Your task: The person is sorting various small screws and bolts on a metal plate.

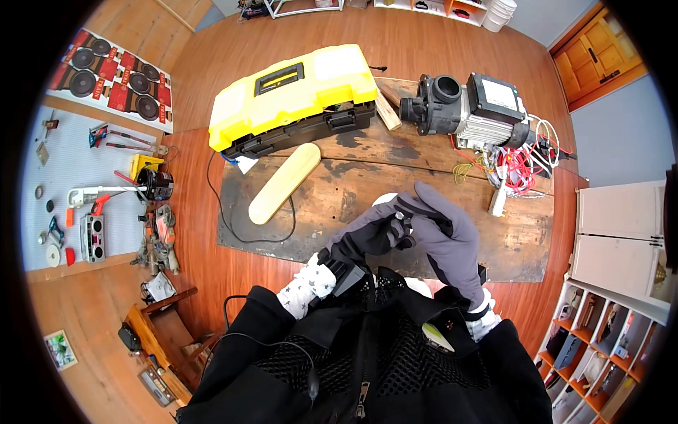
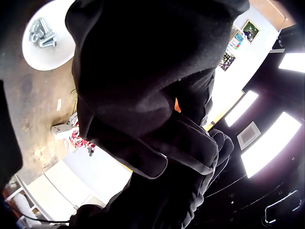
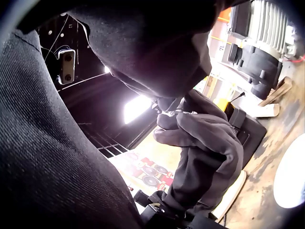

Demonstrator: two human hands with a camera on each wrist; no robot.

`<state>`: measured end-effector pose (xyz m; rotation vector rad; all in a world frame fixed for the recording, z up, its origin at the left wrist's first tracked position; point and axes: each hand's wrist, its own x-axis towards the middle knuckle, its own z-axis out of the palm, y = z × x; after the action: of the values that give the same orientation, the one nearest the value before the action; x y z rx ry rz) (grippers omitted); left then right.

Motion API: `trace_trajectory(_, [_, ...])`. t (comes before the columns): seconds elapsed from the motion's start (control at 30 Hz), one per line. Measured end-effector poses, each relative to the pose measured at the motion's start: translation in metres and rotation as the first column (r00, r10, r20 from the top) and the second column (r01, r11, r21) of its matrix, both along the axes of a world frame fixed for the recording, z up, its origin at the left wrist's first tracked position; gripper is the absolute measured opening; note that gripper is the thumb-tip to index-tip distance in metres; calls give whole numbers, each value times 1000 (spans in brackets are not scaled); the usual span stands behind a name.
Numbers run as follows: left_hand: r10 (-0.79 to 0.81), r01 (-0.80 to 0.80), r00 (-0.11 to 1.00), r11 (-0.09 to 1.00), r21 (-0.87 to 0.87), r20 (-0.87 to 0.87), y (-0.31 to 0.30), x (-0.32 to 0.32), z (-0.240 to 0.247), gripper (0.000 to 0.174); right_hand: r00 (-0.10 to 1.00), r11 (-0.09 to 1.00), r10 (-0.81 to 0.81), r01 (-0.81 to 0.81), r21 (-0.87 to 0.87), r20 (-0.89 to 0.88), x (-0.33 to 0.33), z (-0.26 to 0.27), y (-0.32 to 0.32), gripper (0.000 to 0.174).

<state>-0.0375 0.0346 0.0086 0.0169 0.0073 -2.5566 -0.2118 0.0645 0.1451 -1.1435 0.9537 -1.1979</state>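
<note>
My gloved left hand (image 1: 367, 234) and gloved right hand (image 1: 450, 237) meet in front of my chest, above the near side of the workbench. Between their fingertips is a small silver bolt (image 3: 187, 112), its thread showing in the right wrist view. The left hand (image 3: 205, 143) pinches it between thumb and fingers, while the right hand's (image 3: 147, 52) fingertips close on its other end. Gloves hide most of the bolt. Below, a white bowl (image 2: 63, 57) holds several silver bolts (image 2: 44, 33). Another white dish edge (image 1: 419, 286) shows near my jacket.
On the workbench (image 1: 339, 201) are a yellow and black toolbox (image 1: 293, 92), a rounded wooden board (image 1: 284, 184), a pump with motor (image 1: 470, 109) and wood strips (image 1: 387, 112). A tangle of red and white wires (image 1: 519, 169) lies at the right. A black cable (image 1: 258, 240) loops at left.
</note>
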Motion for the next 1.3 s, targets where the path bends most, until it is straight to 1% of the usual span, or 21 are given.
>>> trace_trajectory(0.07, [42,-37,952,999,-21,302,1,1,10,46,999,1000,-9,8,28,48,-2,-2,0,46])
trace_trajectory(0.2, [13,-12,974,1000,-5,226,1,1,7,47,994,996,-10,0,88,109,-2,-5,0,46])
trace_trajectory(0.3, [122,-88,951,988,-130,285,4,0,2,47,987,989,-1,-23,146,163,2,-11,-4,48])
trace_trajectory(0.37, [60,-70,973,997,37,223,0,3,-12,42,917,952,-80,-46,303,392,5,-13,-11,48])
trace_trajectory(0.4, [108,-120,936,993,15,335,-1,0,8,37,898,941,-91,-64,333,429,4,-26,-17,51])
trace_trajectory(0.43, [105,-117,937,993,16,335,-2,-2,19,37,898,941,-94,-61,334,429,4,-33,-17,51])
trace_trajectory(0.5, [62,-182,857,965,187,512,-6,-3,30,33,878,951,-78,-77,301,472,8,-39,-19,53])
trace_trajectory(0.67, [118,-147,963,983,107,241,-8,5,0,32,917,962,-36,-76,262,398,10,-50,-20,55])
trace_trajectory(0.73, [133,-144,976,988,54,172,-7,5,-5,32,882,952,-113,-37,305,458,15,-51,-19,54])
trace_trajectory(0.8, [337,-214,709,940,-267,619,-2,4,-5,37,826,942,-148,-51,333,544,14,-71,-19,54])
trace_trajectory(0.83, [336,-213,710,940,-265,619,-4,5,-7,37,759,931,-186,-67,359,624,13,-79,-18,53])
trace_trajectory(0.9, [114,-134,962,989,64,250,-12,8,-5,49,754,905,-234,-62,421,614,12,-85,-18,54])
trace_trajectory(0.93, [114,-134,961,989,65,252,-10,7,1,49,701,905,-200,-135,403,684,7,-109,-18,54])
trace_trajectory(1.0, [109,-145,770,989,7,628,-10,1,44,49,597,893,-170,-243,379,784,5,-129,-18,48])
trace_trajectory(1.03, [105,-142,770,990,8,629,-8,2,42,49,596,894,-172,-240,379,784,4,-135,-17,48])
trace_trajectory(1.07, [155,-112,727,988,-107,669,-5,3,37,44,832,947,-11,-170,273,554,2,-140,-15,43])
trace_trajectory(1.1, [208,-72,683,973,-219,700,-3,5,31,42,967,979,105,-141,144,233,0,-146,-12,39])
trace_trajectory(1.13, [205,-68,683,974,-218,701,-5,10,15,42,967,980,101,-137,144,234,3,-137,-11,39])
trace_trajectory(1.2, [26,38,886,991,-128,463,-13,19,-8,41,995,989,59,-70,130,86,13,-110,-11,21])
trace_trajectory(1.23, [24,41,886,991,-129,464,-11,17,-9,41,995,989,57,-67,129,87,12,-110,-9,21])
trace_trajectory(1.3, [55,26,734,994,-109,677,-13,5,19,39,940,931,116,-215,294,321,8,-112,-5,24])
